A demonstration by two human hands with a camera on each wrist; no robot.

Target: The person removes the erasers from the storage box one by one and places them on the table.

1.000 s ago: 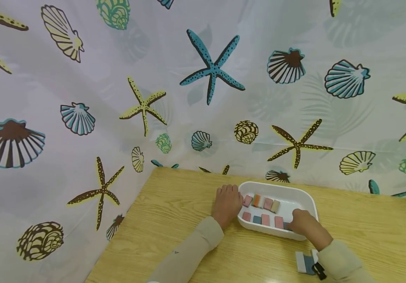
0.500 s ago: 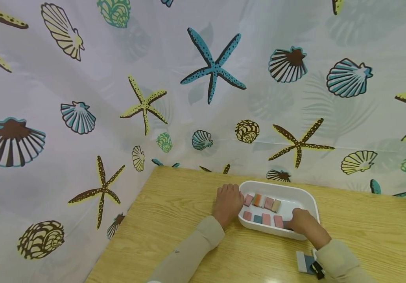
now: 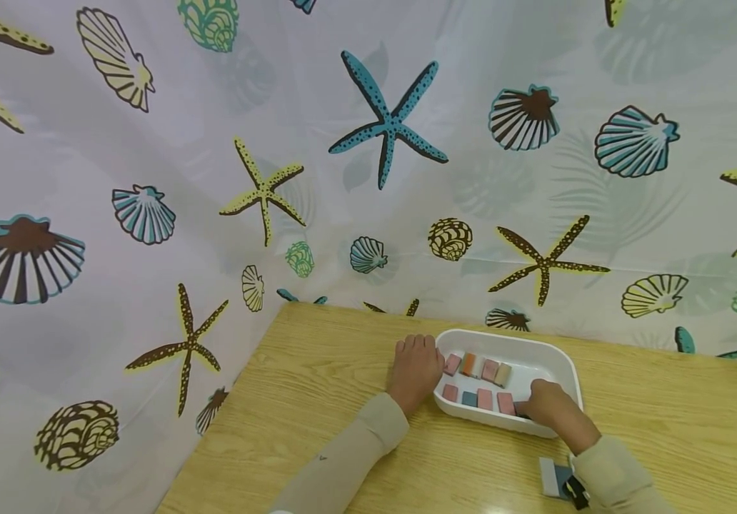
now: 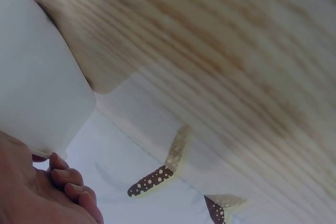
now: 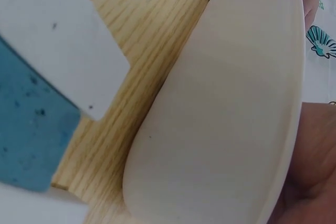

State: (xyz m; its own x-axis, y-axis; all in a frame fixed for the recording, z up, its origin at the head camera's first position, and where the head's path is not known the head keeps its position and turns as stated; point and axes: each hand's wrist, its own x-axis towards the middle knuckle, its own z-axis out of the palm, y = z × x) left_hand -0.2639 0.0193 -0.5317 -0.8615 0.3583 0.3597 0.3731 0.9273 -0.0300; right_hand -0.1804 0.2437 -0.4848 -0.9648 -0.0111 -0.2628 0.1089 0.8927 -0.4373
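Observation:
A white oval tray (image 3: pixel 523 370) on the table holds several small rectangular blocks in two rows. My left hand (image 3: pixel 416 371) grips its left rim, with fingers curled over the edge in the left wrist view. Inside the tray's near right part, my right hand (image 3: pixel 551 405) pinches a blue-grey block (image 3: pixel 520 408), mostly covered by the fingers. Just left of it lies a pink block (image 3: pixel 506 403). The near row continues with pink and blue blocks; the far row has pink ones, an orange block (image 3: pixel 468 363) and a beige block (image 3: pixel 502 375).
On the wooden table (image 3: pixel 471 464), in front of the tray, sits a white and blue piece (image 3: pixel 555 478) partly under the right sleeve. A black clip (image 3: pixel 576 492) hangs at that wrist. Behind and to the left rises a shell-and-starfish printed curtain (image 3: pixel 317 107).
The blue-grey block at my right fingertips and the pink block beside it have shifted slightly left in the tray. My left hand stays on the rim.

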